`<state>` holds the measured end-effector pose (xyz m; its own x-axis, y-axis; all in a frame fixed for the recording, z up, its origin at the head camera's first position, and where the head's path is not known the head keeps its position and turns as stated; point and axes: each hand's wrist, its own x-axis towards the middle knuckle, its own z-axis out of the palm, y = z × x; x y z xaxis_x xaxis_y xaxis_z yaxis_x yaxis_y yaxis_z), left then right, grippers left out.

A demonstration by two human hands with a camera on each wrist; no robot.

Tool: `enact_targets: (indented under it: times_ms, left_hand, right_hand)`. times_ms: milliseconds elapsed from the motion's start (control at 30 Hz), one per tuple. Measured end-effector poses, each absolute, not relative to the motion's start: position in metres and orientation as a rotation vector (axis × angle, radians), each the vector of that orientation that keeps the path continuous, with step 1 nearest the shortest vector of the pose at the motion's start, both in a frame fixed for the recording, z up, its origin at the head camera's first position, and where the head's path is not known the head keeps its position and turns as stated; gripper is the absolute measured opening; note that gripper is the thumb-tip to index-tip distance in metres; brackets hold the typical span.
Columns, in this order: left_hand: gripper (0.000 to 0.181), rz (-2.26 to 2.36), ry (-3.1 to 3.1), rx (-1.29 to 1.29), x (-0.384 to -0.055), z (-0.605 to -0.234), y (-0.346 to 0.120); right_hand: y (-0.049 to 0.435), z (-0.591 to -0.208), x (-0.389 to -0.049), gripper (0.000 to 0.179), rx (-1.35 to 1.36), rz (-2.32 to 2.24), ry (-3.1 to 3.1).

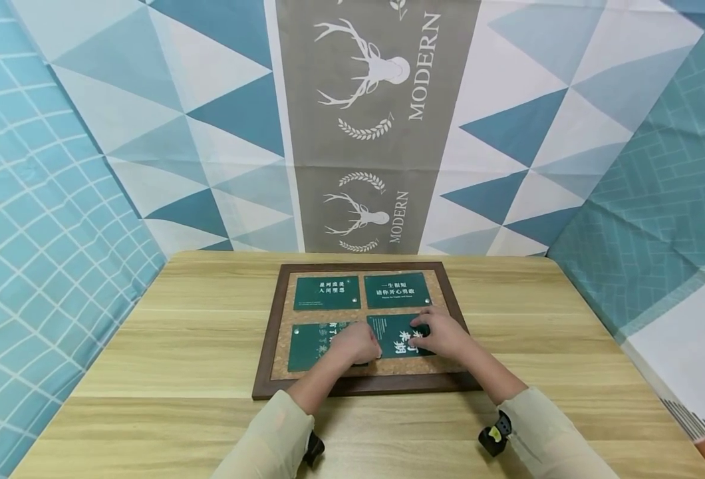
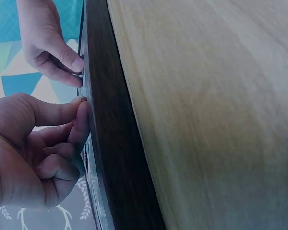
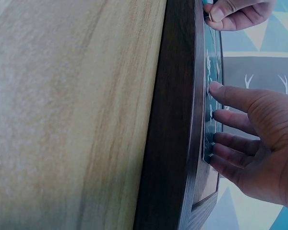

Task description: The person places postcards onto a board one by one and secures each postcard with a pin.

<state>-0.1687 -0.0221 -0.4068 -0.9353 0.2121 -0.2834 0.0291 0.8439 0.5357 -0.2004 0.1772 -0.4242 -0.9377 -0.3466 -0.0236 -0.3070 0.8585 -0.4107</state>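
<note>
My left hand (image 1: 355,344) pinches a small thumbtack (image 2: 83,98) between thumb and forefinger, at the left end of the lower right green card (image 1: 391,327); the fingers mostly hide it. Spread out, my right hand (image 1: 443,334) has its fingertips resting on that card's right part, seen edge-on in the right wrist view. The lower left green card (image 1: 306,349) lies partly under my left hand, its white lettering half covered. All the cards sit on a cork board (image 1: 282,346) with a dark wooden frame (image 1: 388,386).
Above these lie the upper left green card (image 1: 310,293) and the upper right green card (image 1: 382,283), each with a shiny tack near its lower right corner. The board lies on a wood-grain table (image 1: 197,332). A patterned cloth (image 1: 227,100) hangs behind.
</note>
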Motion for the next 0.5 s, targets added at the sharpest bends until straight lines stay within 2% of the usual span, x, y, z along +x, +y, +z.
enact_targets:
  times_ms: [500]
  left_hand:
    - [0.052,0.745,2.693,0.172,-0.17,-0.4073,-0.0231]
  right_hand:
    - [0.1759,-0.4263,-0.2015,0.034,-0.516,-0.622,2.929]
